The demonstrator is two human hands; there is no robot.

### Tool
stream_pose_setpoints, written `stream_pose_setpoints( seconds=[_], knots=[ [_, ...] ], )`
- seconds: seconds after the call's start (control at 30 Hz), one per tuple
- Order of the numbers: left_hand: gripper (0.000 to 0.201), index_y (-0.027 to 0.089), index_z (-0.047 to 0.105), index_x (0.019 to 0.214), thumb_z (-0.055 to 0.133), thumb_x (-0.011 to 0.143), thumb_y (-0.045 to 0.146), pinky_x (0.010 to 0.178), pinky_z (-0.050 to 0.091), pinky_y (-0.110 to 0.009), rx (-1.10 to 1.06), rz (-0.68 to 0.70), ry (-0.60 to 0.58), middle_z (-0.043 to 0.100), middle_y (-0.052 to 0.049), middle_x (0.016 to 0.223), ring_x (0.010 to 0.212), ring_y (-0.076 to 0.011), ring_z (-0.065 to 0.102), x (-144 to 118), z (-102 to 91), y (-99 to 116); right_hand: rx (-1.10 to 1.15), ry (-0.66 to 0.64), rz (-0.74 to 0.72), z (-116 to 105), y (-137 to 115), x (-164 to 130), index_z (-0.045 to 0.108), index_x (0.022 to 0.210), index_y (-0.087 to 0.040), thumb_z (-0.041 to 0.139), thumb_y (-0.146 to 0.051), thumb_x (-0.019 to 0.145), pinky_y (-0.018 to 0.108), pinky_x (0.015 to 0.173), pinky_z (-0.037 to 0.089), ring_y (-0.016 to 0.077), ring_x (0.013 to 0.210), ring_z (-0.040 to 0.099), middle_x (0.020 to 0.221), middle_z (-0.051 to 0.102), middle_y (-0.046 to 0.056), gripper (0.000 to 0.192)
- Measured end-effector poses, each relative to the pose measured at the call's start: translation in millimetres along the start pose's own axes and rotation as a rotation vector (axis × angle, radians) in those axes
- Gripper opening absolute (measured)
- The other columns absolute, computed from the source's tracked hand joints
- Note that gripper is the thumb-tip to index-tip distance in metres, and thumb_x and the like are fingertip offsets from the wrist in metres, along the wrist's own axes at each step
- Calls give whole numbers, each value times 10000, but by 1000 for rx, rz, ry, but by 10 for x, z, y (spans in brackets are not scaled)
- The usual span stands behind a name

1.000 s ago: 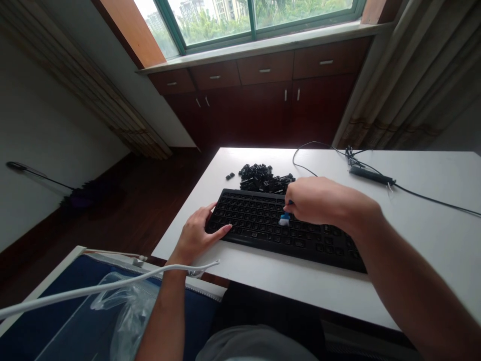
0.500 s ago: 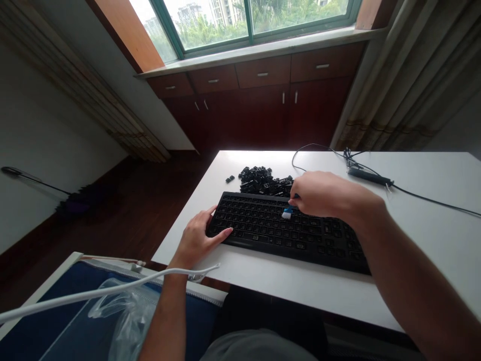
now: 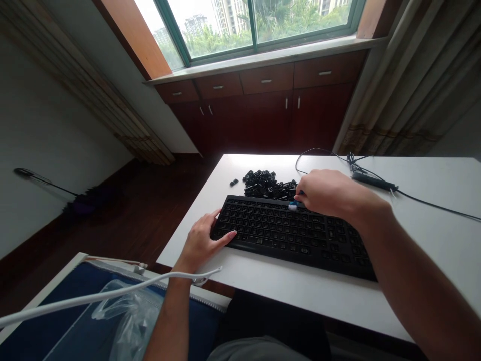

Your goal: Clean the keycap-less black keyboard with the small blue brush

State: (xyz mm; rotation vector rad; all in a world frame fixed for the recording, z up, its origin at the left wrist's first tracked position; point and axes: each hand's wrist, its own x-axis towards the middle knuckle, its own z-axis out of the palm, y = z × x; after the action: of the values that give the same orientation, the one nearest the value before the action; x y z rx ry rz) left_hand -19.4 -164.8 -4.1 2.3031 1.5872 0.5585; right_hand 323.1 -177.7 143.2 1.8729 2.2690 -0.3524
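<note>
1. Head view, as I read it now: the right hand (image 3: 330,194) has its fingers pinched on a small blue brush (image 3: 293,205), whose white bristles touch the top rows of the black keyboard (image 3: 293,235). The keyboard lies on the white worktop (image 3: 432,235). The left hand (image 3: 203,239) rests flat on the keyboard's left end, fingers spread and gripping nothing.

2. Head view, risk 1: the pile of loose keycaps (image 3: 268,184) sits just behind the keyboard's far edge, very near the brush. I judge that a stroke running past the edge could flick caps off the worktop to the floor; 1 stray keycap (image 3: 234,182) already lies apart, near the left edge.

3. Head view, risk 2: if the left hand lifts, brushing pressure could slide the keyboard toward the pile.

4. Head view, risk 3: the black cable (image 3: 432,203) trails just beyond the right wrist, so a wide sweep might snag it.

5. Head view, against the frame 1 s ago: the brush has moved from the middle rows up to the top row, nearer the keycaps, and the right hand has gone with it. The left hand has kept its place on the left end. The camera has tilted slightly, showing more window.
</note>
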Motion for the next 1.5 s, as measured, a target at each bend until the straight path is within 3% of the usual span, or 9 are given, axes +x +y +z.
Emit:
stream_pose_setpoints(
  seconds=[0.1,0.23,0.5,0.67,0.77,1.0,1.2,1.4,1.5],
  knots=[
    [740,257,447,1448,664,841,621,949,519,-423,-9,10,-2,611,-95,1274,1100,-281,604,3,-3,-2,21,56,-47,-5,-15,-14,770,905,-191,484,-329,912,312,614,413,210,698,645,859,745,110,318],
    [739,255,449,1449,666,841,616,946,519,-417,-7,10,-1,618,-94,1258,1079,-277,609,0,-6,-2,122,-100,-148,29,-30,-40,760,850,-209,485,-384,920,289,574,401,165,615,610,785,732,64,333],
    [759,267,445,1455,675,829,631,948,509,-412,-12,11,4,618,-81,1247,1068,-269,601,3,-2,-4,-8,16,5,-6,-36,-57,754,836,-178,502,-317,882,309,577,387,203,646,620,780,715,106,291],
    [755,273,448,1448,676,826,636,949,501,-408,-5,3,4,618,-71,1235,1053,-263,598,2,-5,-2,164,-184,-197,5,-67,-175,704,716,-206,498,-423,883,276,475,338,140,505,514,623,649,34,342],
    [751,272,450,1446,674,828,636,950,501,-407,-9,4,1,616,-73,1240,1068,-268,596,1,-6,0,156,-239,-211,64,-135,-176,684,682,-188,515,-376,856,282,441,302,131,460,466,587,617,35,307],
    [756,277,446,1444,677,823,642,952,500,-403,-11,-12,-4,614,-63,1232,1064,-257,592,-2,3,-8,91,-197,-202,140,-308,-112,699,688,-181,558,-289,821,279,460,320,146,492,517,597,620,51,222],
    [743,276,448,1443,667,833,641,933,500,-399,0,-9,-5,616,-63,1219,1053,-253,592,3,-6,14,-103,-140,19,12,-373,-219,686,628,-166,613,-140,747,287,500,337,160,504,559,544,581,62,142],
    [739,283,447,1440,670,832,639,939,503,-388,-2,-8,-4,612,-53,1244,1073,-249,593,3,-5,7,42,-147,-172,58,-350,-277,693,645,-186,570,-258,822,274,458,314,137,448,507,552,611,44,227],
    [736,288,450,1438,677,829,633,963,499,-389,-8,-2,4,606,-53,1268,1097,-252,593,-3,-1,6,42,-191,-135,58,-389,-241,718,685,-170,602,-208,785,278,479,346,159,481,550,562,618,60,158]
  ],
)
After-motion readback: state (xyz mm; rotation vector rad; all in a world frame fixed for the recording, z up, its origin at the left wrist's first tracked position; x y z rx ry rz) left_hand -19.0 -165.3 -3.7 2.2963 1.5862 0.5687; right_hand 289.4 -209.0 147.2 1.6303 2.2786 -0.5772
